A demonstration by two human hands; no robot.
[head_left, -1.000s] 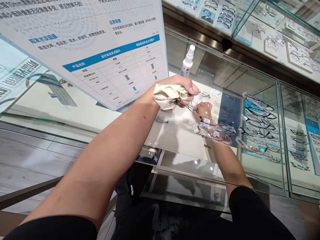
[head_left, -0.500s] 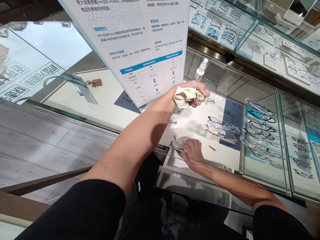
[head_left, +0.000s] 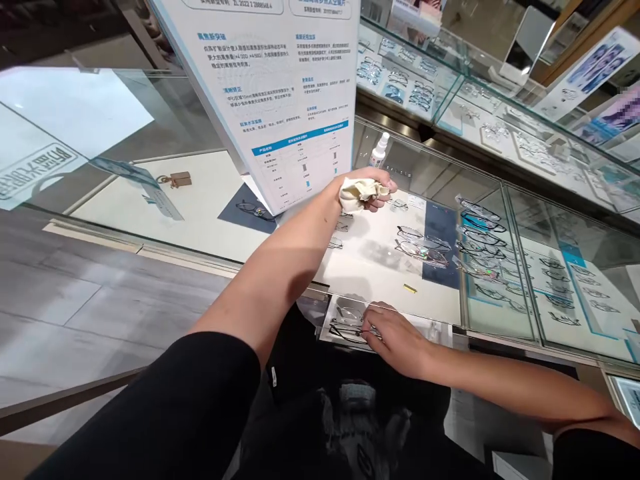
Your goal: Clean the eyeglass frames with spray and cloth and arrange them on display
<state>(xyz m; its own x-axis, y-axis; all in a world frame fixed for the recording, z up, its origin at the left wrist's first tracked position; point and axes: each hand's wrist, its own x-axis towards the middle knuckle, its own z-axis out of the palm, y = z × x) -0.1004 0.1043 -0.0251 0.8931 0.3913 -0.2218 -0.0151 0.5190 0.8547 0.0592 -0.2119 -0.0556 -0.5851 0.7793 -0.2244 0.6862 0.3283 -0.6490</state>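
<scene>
My left hand [head_left: 380,190] is closed around a crumpled cream cleaning cloth [head_left: 357,194], held over the glass counter top. Down at the counter's near edge, my right hand [head_left: 397,339] reaches into a pulled-out shallow drawer [head_left: 325,339]. Its fingertips are pinched at the end of a pair of dark-framed glasses [head_left: 344,331] in that drawer. Behind these lies a thinner-rimmed pair of eyeglasses [head_left: 349,313]. Part of the dark frame is hidden by my fingers.
A tall printed sign [head_left: 300,100] stands beyond my left forearm. A white spray bottle [head_left: 379,151] is behind my left hand. Several eyeglasses [head_left: 423,248] and a small yellow item [head_left: 410,288] show at the counter. Glass display cases [head_left: 520,267] continue to the right.
My right hand has moved down and nearer to me, bringing the glasses into the drawer. The drawer's contents show more plainly. My left hand still grips the cloth, and the view has shifted.
</scene>
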